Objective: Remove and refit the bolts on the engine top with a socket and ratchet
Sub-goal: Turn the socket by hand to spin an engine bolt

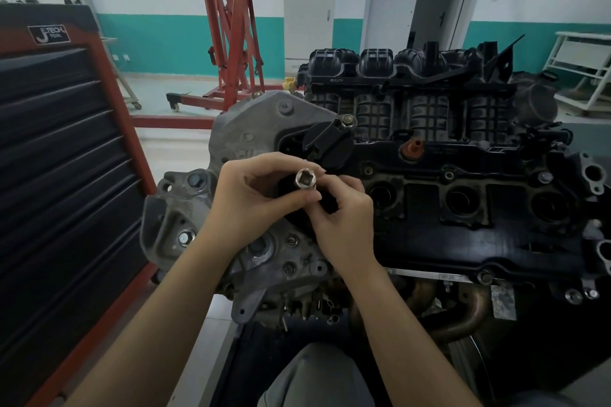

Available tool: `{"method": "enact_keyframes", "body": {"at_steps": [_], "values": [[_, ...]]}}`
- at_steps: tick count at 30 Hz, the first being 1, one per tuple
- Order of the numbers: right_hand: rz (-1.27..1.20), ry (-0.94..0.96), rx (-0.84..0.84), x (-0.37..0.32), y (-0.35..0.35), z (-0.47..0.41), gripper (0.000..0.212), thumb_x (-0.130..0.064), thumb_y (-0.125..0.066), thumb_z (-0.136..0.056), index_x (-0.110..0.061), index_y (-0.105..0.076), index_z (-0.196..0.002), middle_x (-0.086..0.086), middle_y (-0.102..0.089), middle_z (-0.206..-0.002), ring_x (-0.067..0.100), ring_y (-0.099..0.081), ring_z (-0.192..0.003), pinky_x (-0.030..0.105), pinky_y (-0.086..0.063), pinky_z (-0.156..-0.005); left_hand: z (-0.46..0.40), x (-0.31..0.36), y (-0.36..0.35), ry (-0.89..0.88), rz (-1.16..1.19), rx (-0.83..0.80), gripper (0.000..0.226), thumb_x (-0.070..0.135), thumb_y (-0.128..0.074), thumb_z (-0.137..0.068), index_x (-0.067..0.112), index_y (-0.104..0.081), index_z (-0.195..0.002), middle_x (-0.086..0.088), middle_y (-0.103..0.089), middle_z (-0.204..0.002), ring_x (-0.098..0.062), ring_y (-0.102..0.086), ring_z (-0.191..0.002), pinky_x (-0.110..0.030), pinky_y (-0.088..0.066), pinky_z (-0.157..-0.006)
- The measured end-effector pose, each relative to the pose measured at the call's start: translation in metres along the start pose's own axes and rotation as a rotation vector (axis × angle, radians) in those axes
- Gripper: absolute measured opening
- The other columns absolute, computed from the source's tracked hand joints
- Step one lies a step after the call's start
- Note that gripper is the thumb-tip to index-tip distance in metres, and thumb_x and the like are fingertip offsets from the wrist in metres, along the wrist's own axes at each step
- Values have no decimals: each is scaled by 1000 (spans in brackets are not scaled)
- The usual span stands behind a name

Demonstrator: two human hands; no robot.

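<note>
Above the timing end of the engine (pixel 429 208), a mechanic's two hands work a chrome socket (pixel 305 179). The left hand (pixel 254 198) pinches it between thumb and fingertips, its square drive hole facing up; the right hand (pixel 344 218) curls its fingers at the lower end, where something small may be pinched, though that is hidden. The socket looks small, rigid, light and likely slick, best gripped around its barrel. It is a short, bright steel cylinder, clean against the grimy casting. No ratchet is visible.
</note>
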State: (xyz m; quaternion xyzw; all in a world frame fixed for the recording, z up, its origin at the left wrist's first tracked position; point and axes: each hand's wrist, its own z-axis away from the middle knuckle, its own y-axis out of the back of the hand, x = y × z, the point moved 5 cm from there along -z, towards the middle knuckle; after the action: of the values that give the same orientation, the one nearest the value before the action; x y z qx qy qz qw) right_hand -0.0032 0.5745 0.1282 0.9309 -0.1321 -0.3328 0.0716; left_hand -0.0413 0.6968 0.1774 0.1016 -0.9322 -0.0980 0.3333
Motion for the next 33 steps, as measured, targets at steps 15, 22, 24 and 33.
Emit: {"method": "enact_keyframes", "body": {"at_steps": [15, 22, 24, 33], "values": [[-6, 60, 33, -4, 1, -2, 19, -16, -71, -80, -6, -72, -96, -1, -73, -89, -17, -51, -89, 40, -49, -85, 1, -1, 3, 6, -5, 85, 23, 3, -77, -68, 1, -70, -90, -7, -72, -86, -18, -71, -86, -25, -52, -86], [32, 27, 10, 1, 0, 0, 24, -17, -68, -81, -8, -73, -103, 1, -73, -88, 6, -52, -90, 43, -52, -80, 0, -1, 0, 21, 65, -11, 29, -2, -73, -73, 6, -68, -100, 3, -74, -92, -15, -70, -91, -22, -52, -83], [24, 23, 20, -1, 0, 0, 20, -19, -69, -80, -8, -73, -97, -1, -73, -86, 8, -55, -89, 45, -51, -81, 1, -1, 1, -3, 4, 39, 25, 2, -77, -70, 4, -69, -94, -5, -73, -88, -17, -70, -87, -25, -53, -85], [48, 61, 18, 0, -1, -1, 24, -14, -68, -80, -6, -73, -102, 2, -73, -86, -4, -49, -88, 39, -51, -78, 1, 0, 1, 16, 95, -18, 27, -4, -72, -74, 5, -67, -99, -2, -74, -93, -18, -70, -91, -24, -53, -82]]}}
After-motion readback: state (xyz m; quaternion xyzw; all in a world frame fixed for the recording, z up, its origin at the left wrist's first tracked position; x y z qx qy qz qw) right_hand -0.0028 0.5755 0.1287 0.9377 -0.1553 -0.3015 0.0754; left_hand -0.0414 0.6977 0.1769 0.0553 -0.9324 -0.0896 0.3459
